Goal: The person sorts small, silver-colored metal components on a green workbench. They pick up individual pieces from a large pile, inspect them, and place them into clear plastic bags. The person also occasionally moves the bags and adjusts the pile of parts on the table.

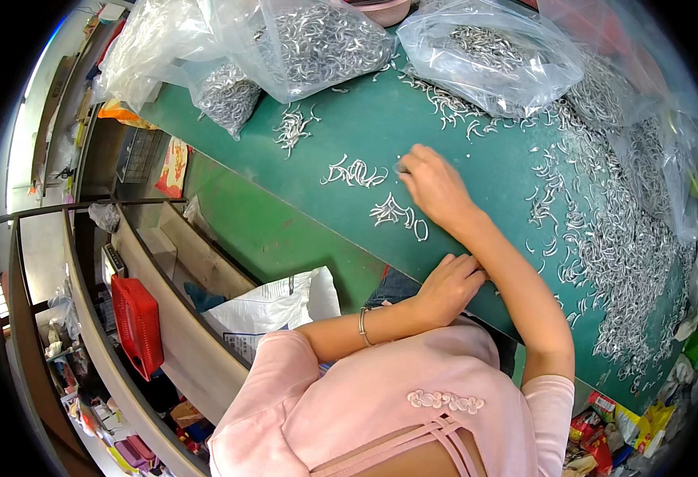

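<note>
My right hand (432,183) is over the green table, fingers curled and pinched together at the fingertips. Whatever they may hold is too small to make out. Left of it lies a small row of silver curved metal pieces (354,172), and just below that another little group of the same pieces (393,212). My left hand (451,285), with a bracelet on its wrist, rests at the near table edge beside my right forearm. Its fingers are bent inward, and their contents are hidden.
Clear plastic bags of metal pieces (317,48) stand along the far edge, one bag (492,67) lying open. A large loose heap (627,262) covers the table's right side. A small pile (293,127) lies farther left. A white sack (285,306) and shelves with a red basket (136,326) are at left.
</note>
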`<state>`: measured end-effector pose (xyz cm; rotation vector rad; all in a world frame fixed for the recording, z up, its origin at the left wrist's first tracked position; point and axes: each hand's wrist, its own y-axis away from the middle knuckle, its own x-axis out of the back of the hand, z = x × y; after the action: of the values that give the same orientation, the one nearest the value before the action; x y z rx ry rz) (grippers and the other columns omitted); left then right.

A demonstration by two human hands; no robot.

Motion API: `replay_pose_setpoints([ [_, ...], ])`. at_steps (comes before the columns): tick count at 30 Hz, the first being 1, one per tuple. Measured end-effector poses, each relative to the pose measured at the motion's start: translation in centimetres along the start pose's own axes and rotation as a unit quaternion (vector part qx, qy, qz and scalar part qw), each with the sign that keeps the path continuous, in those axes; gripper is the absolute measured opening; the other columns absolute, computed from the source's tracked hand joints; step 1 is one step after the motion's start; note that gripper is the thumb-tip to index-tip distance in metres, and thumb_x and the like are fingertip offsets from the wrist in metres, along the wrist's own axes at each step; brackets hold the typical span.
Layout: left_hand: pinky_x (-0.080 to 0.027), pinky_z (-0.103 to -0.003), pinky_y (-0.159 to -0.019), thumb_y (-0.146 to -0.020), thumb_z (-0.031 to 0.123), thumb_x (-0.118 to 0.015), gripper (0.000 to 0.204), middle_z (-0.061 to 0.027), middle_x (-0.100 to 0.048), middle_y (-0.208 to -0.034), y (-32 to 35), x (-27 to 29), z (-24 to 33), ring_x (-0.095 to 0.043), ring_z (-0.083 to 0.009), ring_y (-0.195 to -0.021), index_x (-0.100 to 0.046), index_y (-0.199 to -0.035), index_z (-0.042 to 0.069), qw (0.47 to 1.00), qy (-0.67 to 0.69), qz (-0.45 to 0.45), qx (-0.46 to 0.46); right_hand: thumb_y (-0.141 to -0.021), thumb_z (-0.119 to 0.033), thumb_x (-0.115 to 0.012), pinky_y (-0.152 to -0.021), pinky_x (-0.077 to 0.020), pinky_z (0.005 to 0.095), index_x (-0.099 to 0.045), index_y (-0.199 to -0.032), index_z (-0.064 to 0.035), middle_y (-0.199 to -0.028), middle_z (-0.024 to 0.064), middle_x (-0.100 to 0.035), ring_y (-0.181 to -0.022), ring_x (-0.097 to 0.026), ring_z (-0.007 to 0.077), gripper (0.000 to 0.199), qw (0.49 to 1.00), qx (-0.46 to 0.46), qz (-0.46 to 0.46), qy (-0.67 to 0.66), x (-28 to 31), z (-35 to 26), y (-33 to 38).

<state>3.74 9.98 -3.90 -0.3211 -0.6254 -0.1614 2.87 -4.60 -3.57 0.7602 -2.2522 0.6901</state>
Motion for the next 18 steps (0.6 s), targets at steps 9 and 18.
replay_pose_setpoints([
  [9,-0.041,-0.037,-0.074,-0.079,-0.002,-0.066,0.026,-0.0106,-0.059,-0.106,0.3,1.1,0.2,-0.058,-0.0275,-0.092,-0.064,-0.104,0.004,0.998,0.046,0.032,-0.001,-0.082,-0.002,-0.065,-0.076,-0.05,0.0423,-0.064,-0.103,0.0055,-0.094,0.0199,-0.063,-0.083,-0.063,0.0361,0.022,0.982,-0.121,-0.083,-0.12,0.6,-1.1,-0.1],
  [18,-0.046,-0.039,-0.074,-0.078,-0.003,-0.068,0.023,-0.0125,-0.06,-0.101,0.1,2.8,-0.2,-0.059,-0.0302,-0.089,-0.066,-0.1,0.001,0.998,0.015,0.052,0.019,-0.086,-0.004,-0.063,-0.077,-0.0507,0.0342,-0.063,-0.112,0.0031,-0.095,0.0153,-0.064,-0.084,-0.064,0.0243,0.027,0.961,-0.085,-0.108,-0.238,-0.8,-1.7,-2.9],
])
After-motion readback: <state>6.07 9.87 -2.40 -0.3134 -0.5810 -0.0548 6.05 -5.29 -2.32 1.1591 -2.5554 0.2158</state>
